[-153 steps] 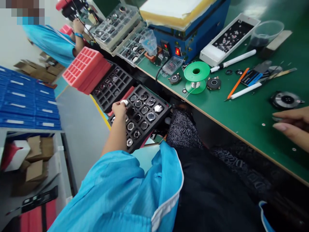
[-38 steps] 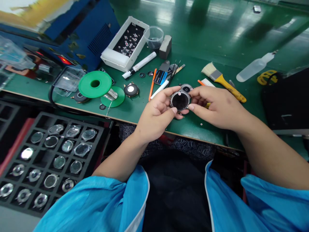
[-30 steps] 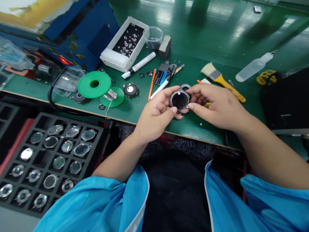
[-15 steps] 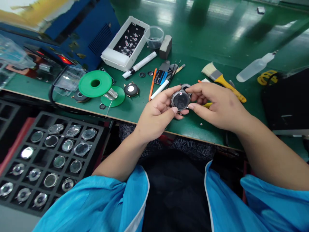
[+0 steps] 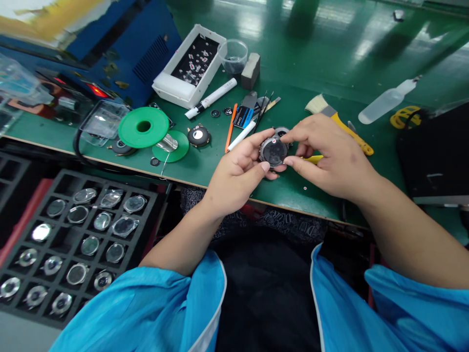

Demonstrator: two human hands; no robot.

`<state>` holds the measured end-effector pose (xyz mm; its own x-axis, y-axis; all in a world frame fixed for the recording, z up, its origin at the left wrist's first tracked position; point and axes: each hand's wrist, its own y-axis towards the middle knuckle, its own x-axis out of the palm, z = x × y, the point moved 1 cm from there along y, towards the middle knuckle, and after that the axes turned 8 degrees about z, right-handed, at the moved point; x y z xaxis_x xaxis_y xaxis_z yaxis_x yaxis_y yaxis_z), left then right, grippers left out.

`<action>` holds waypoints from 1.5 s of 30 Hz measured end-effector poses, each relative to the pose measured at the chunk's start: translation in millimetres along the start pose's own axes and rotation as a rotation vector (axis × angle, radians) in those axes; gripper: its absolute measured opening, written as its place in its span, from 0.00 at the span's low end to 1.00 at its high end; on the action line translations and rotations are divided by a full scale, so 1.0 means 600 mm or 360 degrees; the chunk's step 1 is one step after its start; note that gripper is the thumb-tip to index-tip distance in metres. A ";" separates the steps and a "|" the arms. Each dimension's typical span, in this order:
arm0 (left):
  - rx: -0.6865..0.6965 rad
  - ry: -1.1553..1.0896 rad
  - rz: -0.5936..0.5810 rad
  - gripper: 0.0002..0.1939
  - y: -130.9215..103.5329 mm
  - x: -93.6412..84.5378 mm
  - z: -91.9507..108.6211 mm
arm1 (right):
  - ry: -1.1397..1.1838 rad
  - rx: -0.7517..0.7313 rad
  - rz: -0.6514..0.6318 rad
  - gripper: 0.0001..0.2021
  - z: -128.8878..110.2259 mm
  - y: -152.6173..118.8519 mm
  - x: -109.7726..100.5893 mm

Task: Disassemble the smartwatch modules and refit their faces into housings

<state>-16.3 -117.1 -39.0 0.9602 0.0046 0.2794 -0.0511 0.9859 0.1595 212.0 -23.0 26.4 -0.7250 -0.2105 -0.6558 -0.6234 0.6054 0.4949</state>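
Note:
My left hand (image 5: 238,181) is closed around a round dark watch (image 5: 271,154), its thumb on the lower rim and its fingers underneath. The glossy black face is turned up and carries a small round white-and-red sticker. At the far edge a second round dark part (image 5: 281,131) shows behind the watch; whether the two are joined is hidden. My right hand (image 5: 326,154) grips the watch from the right, index finger bent onto the upper face and thumb at the lower right rim. Near it on the bench lies a tiny round sticker (image 5: 305,188).
A brush (image 5: 335,117) and a clear bottle (image 5: 388,103) lie to the right. Tweezers (image 5: 264,112), a white marker (image 5: 212,98), a solder spool (image 5: 137,128) and a white box (image 5: 174,88) of small parts are left and beyond. A foam tray (image 5: 120,190) of watches sits lower left.
My right index finger has shifted from the far part onto the watch's upper face, and the right hand bends more steeply. My left hand keeps its hold.

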 end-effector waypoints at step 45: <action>-0.0096 0.0152 -0.0159 0.27 0.001 0.019 0.039 | 0.0044 -0.0190 -0.0198 0.11 -0.011 -0.011 0.010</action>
<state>-11.5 -120.5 -13.5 0.9816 -0.0812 0.1731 0.0601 0.9905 0.1239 209.5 -33.4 23.0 -0.6470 -0.3001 -0.7010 -0.7379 0.4783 0.4762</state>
